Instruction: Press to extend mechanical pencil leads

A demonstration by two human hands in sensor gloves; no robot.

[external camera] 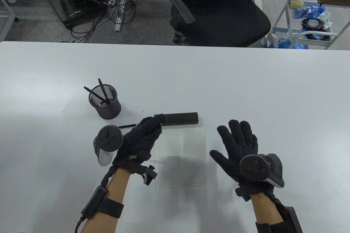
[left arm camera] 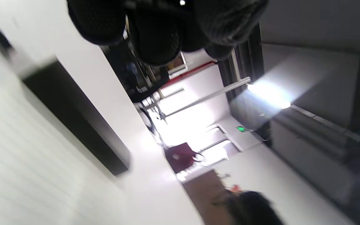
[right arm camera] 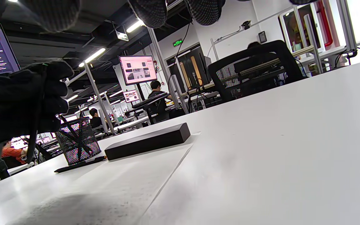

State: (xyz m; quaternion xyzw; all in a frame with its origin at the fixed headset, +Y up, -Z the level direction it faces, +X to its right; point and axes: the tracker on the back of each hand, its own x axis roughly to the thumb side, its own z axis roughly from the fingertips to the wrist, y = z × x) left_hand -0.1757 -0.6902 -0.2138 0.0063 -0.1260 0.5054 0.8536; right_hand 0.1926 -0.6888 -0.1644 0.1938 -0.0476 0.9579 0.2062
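Observation:
My left hand (external camera: pixel 149 132) is curled in a fist at the top left corner of the lined paper (external camera: pixel 181 145) and grips a thin dark mechanical pencil (right arm camera: pixel 37 118) roughly upright. Its small green-tipped end (external camera: pixel 161 124) shows at the top of the fist. My right hand (external camera: pixel 235 141) is open with fingers spread, palm down, right of the paper, and holds nothing. A second dark pencil (external camera: pixel 127 126) lies on the table left of my left hand. In the left wrist view only my curled fingers (left arm camera: pixel 158 34) show; the pencil is hidden.
A black mesh cup (external camera: pixel 105 103) with three dark pencils stands behind my left hand. A long black box (external camera: pixel 180 118) lies along the paper's far edge and also shows in the left wrist view (left arm camera: pixel 73 115). An office chair (external camera: pixel 218 11) stands beyond the table's far edge.

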